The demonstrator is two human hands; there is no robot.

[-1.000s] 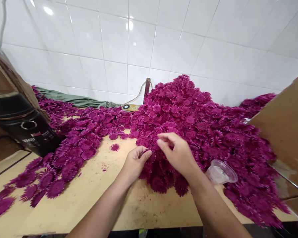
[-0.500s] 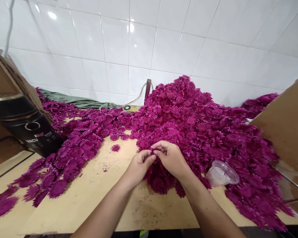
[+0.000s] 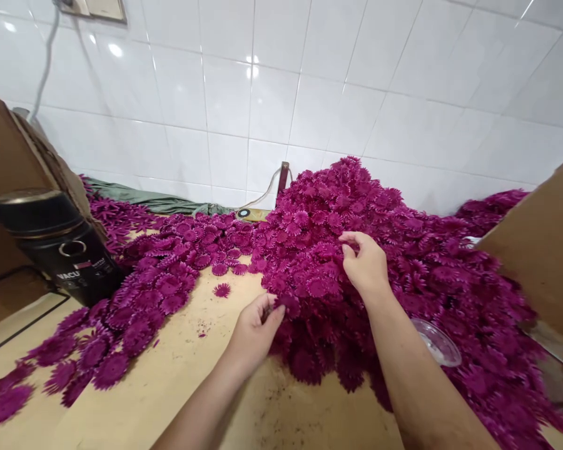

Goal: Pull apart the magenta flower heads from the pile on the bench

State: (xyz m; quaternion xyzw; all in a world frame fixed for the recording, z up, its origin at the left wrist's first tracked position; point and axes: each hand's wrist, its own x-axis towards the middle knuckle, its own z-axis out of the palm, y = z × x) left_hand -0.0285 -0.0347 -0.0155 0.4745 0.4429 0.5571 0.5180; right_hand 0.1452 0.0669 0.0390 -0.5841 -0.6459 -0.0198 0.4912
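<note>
In the head view, my left hand (image 3: 253, 328) pinches a magenta flower piece (image 3: 288, 305) by its edge, between thumb and fingertips. The piece is a flat, round disc with a fringed rim, held in front of a big heap of like flower pieces (image 3: 328, 219). Higher and to the right, my right hand (image 3: 366, 265) hovers over or touches the front of that heap. Its thumb and forefinger are bent with a small gap between them, and I see nothing held there.
Smaller flower pieces spread left (image 3: 145, 306), beside a black vacuum bottle (image 3: 65, 250). A clear plastic cup (image 3: 438, 344) lies partly behind my right forearm. Cardboard (image 3: 539, 244) stands at right, a cardboard box (image 3: 14, 150) at left. Behind are a green cloth (image 3: 154, 197) and a tiled wall (image 3: 225, 94).
My hands were together at the heap's front. Now the right hand has moved up and right, while the left stays low with the flower piece. The view has tilted up slightly.
</note>
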